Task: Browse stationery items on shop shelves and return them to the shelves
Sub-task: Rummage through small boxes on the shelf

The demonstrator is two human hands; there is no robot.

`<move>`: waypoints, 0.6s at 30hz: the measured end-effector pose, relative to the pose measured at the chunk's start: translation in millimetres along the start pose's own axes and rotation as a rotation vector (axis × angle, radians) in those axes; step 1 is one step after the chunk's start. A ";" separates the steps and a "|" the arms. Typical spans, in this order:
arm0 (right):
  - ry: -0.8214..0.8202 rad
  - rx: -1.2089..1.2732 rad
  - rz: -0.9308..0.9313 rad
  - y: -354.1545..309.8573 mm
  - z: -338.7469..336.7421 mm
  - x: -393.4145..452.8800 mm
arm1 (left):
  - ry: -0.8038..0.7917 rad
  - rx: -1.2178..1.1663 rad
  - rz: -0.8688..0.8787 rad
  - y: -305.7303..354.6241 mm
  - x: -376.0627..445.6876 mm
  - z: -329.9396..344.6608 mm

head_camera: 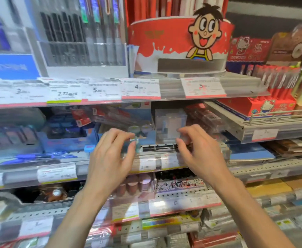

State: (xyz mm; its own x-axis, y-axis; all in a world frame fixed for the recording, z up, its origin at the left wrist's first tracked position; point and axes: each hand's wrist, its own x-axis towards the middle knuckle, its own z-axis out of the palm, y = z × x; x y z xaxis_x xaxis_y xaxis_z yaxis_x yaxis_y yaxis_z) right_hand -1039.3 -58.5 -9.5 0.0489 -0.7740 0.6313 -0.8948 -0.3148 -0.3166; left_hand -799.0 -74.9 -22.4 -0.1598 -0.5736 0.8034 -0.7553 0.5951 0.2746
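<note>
A black pen in a clear pack (158, 147) lies level in front of the second shelf (60, 173), held between both hands. My left hand (113, 154) pinches the pack's left end, where a small pale blue and white piece shows between thumb and forefinger. My right hand (197, 153) pinches its right end with curled fingers. Motion blur hides the pack's print and edges.
A clear plastic box (169, 125) stands just behind the pen. Above is a shelf with price tags (140, 89), a red round cartoon display (178, 43) and pen racks (82, 42). A red pen box (271, 97) sits at right, with blue pens (34, 157) at left and more stocked shelves below.
</note>
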 end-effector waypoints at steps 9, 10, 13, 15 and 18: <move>-0.147 -0.071 -0.086 -52.6 30.6 49.4 | 0.037 0.353 -0.175 -69.0 27.9 -47.7; -0.167 -0.062 -0.085 -55.6 33.4 53.8 | 0.034 0.359 -0.194 -74.2 29.5 -49.0; -0.199 -0.020 -0.088 -60.9 43.0 66.3 | 0.033 0.388 -0.175 -87.4 37.0 -44.9; -0.218 -0.017 -0.099 -64.2 49.4 71.1 | 0.008 0.416 -0.150 -92.9 45.3 -38.9; -0.240 -0.022 -0.111 -67.8 56.2 68.9 | -0.132 0.438 -0.174 -93.9 57.4 -30.4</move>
State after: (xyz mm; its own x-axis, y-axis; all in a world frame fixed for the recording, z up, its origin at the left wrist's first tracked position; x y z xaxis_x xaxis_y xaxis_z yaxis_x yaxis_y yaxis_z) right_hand -950.3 -121.4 15.6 0.2491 -0.8443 0.4744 -0.8874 -0.3952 -0.2373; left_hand -717.9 -146.6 14.0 -0.0658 -0.7268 0.6837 -0.9698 0.2079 0.1277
